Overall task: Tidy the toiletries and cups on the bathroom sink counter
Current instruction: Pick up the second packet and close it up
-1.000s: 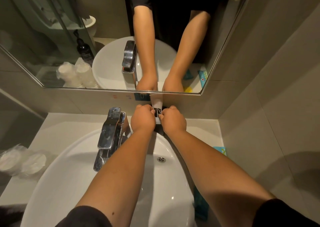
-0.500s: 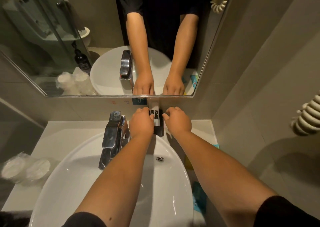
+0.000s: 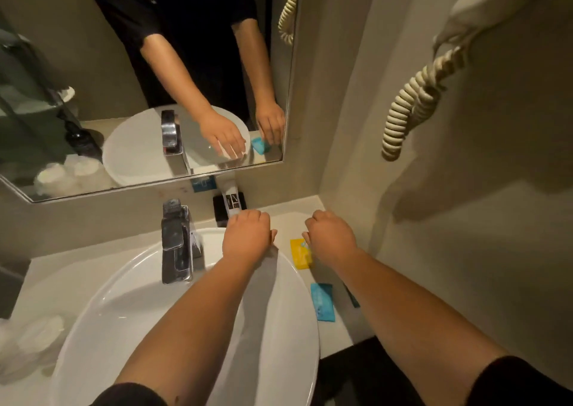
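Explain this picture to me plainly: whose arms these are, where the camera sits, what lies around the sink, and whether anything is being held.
There is no machine here. A person wears a camera on the head, so you look down along their own two bare arms; the mirror above shows the same arms from the front.

The left hand hangs over the back rim of the white basin, beside the chrome tap. The right hand hovers over the counter, by a yellow sachet. Both have curled fingers; I see nothing in either grip.

Behind the left hand, a black holder with a white tube stands against the wall. Nearer you lies a blue sachet. Wrapped cups sit far left. A coiled cord hangs on the right wall.
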{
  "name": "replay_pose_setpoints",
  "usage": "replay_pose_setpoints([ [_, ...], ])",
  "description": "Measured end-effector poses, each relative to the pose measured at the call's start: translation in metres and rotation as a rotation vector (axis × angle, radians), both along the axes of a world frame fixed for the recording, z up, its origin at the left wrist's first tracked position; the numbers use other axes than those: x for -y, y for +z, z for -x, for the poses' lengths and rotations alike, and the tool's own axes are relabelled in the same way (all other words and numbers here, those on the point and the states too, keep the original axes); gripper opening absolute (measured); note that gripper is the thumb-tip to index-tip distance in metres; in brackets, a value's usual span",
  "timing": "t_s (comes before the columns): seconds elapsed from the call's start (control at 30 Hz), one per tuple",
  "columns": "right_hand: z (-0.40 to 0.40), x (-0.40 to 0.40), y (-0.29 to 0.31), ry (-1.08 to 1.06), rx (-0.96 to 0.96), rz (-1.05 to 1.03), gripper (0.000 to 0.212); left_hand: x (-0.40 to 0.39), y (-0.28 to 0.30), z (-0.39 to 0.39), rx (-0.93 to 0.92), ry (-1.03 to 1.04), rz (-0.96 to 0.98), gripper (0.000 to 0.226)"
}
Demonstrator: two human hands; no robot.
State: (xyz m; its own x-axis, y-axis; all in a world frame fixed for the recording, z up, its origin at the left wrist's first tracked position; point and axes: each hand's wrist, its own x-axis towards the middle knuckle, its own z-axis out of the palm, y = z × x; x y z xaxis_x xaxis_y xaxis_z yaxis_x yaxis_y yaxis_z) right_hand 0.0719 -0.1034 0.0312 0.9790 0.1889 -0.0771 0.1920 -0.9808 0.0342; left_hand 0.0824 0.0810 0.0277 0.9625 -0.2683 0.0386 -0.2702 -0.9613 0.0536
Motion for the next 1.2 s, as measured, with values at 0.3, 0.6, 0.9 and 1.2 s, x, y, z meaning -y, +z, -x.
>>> replay_pose_setpoints([
  [0.3, 0.069, 0.042, -0.01, -0.27, -0.061, -0.057, 0.035, 0.058, -0.01, 0.024, -0.048, -0.217, 0.03, 0.038],
  [0.6, 0.092, 0.058, -0.03, -0.495, -0.13, -0.178, 0.033, 0.111, -0.037, 0.033, -0.221, -0.234, 0.065, 0.04],
  [0.9, 0.068, 0.054, -0.072, -0.625, -0.28, -0.23, 0.027, 0.149, -0.07, 0.008, -0.532, 0.023, 0.266, 0.037],
  [1.2, 0.058, 0.06, -0.084, -0.661, -0.297, -0.276, 0.022, 0.167, -0.084, -0.009, -0.777, 0.368, 0.491, 0.028],
])
